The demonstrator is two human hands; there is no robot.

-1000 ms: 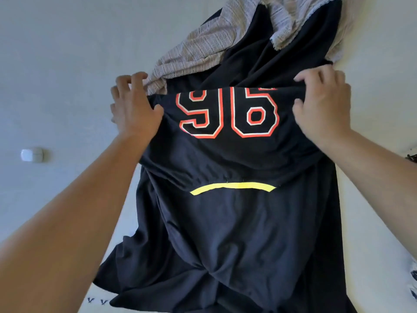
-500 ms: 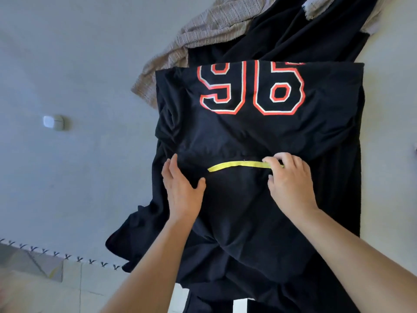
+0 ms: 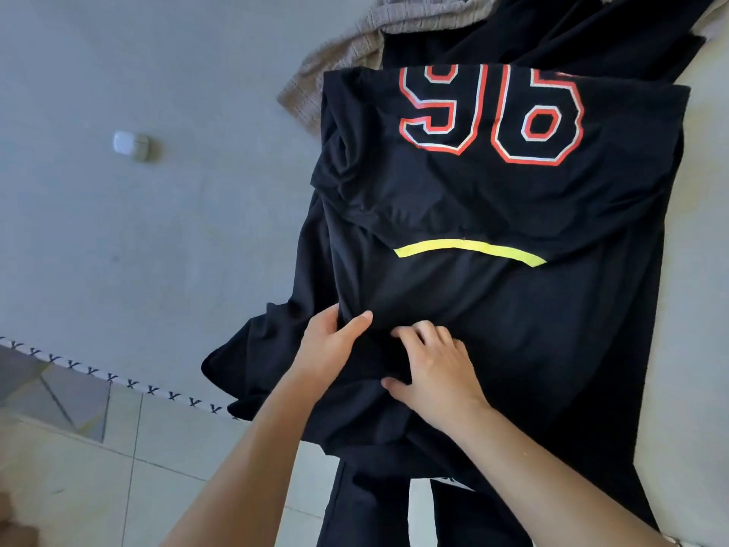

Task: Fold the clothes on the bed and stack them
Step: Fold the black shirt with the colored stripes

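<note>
From the head camera, your left hand (image 3: 329, 351) grips a bunch of the black jersey (image 3: 493, 309) near its near-left side, thumb on top, fingers tucked under the cloth. Your right hand (image 3: 432, 371) pinches the same fold just beside it, fingers curled. The jersey lies on the bed (image 3: 157, 230), top folded over.

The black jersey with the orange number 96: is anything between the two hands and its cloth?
Nothing visible. The left hand and the right hand both already grip the black jersey with the orange number 96 near its lower middle.
</note>
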